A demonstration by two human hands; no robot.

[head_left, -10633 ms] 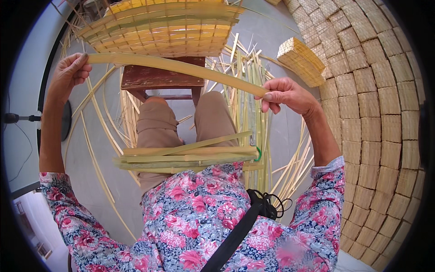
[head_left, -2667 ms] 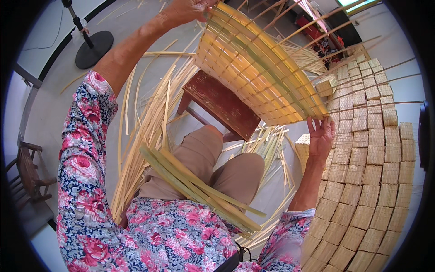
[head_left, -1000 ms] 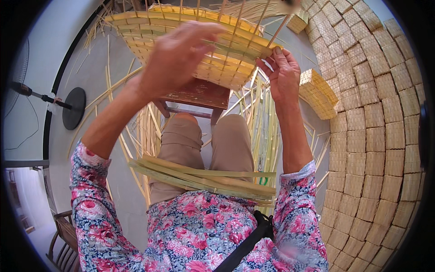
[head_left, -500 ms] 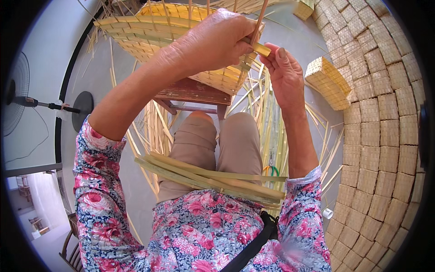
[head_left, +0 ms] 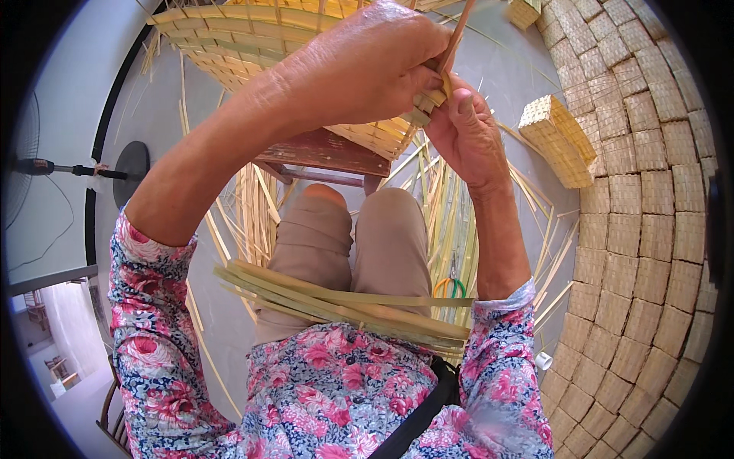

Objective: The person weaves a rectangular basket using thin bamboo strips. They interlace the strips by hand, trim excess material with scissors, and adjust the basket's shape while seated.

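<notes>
A half-woven bamboo basket [head_left: 229, 38] with upright stakes rests on a red-brown wooden stool [head_left: 329, 149] in front of my knees. At its right corner my left hand [head_left: 382, 65] is closed, pinching a bamboo strip [head_left: 448, 86] beside a slanting stake [head_left: 459, 34]. From below and to the right, my right hand [head_left: 472, 138] closes its thumb and fingers on the same strip. The strip bends at the corner, and my fingers partly hide it. Several flat green-yellow bamboo strips [head_left: 352, 306] lie across my lap.
Stacked woven baskets [head_left: 650, 229] line the right side, with a loose yellow basket [head_left: 558, 141] before them. Long bamboo splints [head_left: 451, 206] and scissors with orange and green handles [head_left: 449, 288] lie on the floor. A standing fan [head_left: 34, 166] is at the left.
My right hand has moved slightly down and left, closer against my left hand. The strip end that pointed right is now bent at the corner, and the stake leans further right.
</notes>
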